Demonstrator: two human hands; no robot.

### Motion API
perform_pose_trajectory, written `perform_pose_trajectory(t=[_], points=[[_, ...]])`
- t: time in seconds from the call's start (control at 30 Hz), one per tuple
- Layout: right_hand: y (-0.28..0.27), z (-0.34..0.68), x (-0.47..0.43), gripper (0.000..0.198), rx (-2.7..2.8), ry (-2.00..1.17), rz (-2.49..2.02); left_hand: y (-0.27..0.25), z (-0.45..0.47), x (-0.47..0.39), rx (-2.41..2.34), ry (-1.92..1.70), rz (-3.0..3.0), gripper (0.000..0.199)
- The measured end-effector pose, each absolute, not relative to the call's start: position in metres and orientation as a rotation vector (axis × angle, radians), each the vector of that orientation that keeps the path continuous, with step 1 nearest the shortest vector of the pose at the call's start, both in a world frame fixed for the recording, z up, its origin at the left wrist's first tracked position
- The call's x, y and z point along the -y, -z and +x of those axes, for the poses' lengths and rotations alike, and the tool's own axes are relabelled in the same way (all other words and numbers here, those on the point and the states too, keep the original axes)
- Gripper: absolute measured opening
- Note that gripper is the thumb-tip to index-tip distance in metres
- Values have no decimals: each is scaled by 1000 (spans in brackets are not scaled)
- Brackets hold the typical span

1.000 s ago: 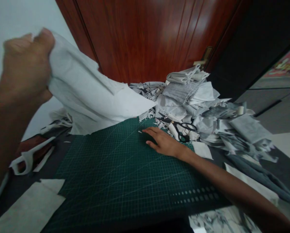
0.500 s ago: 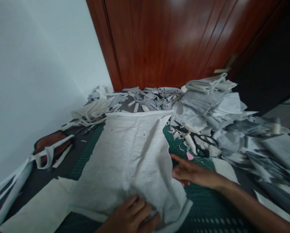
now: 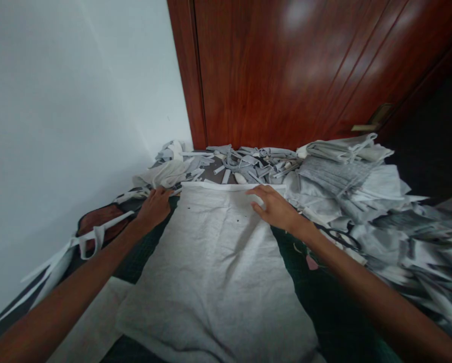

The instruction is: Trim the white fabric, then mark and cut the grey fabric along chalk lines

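A white piece of cloth (image 3: 214, 252) lies spread before me, with a folded hem along its far edge and a few small dark dots below it. Creases run slantwise down its right half. My right hand (image 3: 273, 204) is over the right part of the far hem, thumb and fingers apart; whether the fingertips touch the cloth is hard to see. Just left of the cloth's far left corner is my left hand (image 3: 155, 205), fingers bent downward and holding nothing visible. A green cutting mat (image 3: 150, 259) shows on both sides of the cloth.
Cloth scraps (image 3: 244, 164) are heaped along the wooden door (image 3: 271, 75). Folded grey and white fabric (image 3: 339, 174) is stacked at the right. Dark-handled scissors (image 3: 342, 239) and a pink chalk piece (image 3: 312, 262) lie beside my right forearm. A brown item (image 3: 101, 222) with white strips rests at left.
Both hands have moved forward from the near part and right side of the cloth to its far end. The near edge of the cloth has shifted toward me. The view has turned slightly left.
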State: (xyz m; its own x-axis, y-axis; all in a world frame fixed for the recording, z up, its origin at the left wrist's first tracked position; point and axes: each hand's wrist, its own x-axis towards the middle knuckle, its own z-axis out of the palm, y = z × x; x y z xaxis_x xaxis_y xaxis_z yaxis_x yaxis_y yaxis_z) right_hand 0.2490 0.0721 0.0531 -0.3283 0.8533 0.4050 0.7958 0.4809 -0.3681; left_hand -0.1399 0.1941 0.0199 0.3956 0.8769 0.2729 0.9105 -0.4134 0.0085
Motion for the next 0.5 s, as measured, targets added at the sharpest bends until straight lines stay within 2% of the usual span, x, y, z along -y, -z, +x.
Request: perform_pose_trajectory(t=[0.17, 0.33, 0.5], points=[[-19, 205, -129, 41, 2205, -115, -1299, -12, -148, -219, 1439, 358, -2560, 45], [10, 175, -92, 39, 2256, -118, -1160, -21, -155, -236, 1264, 245, -2645, 27], [23, 184, -51, 36, 2314, -152, -1105, -29, -159, -258, 1145, 81, -2704, 24]])
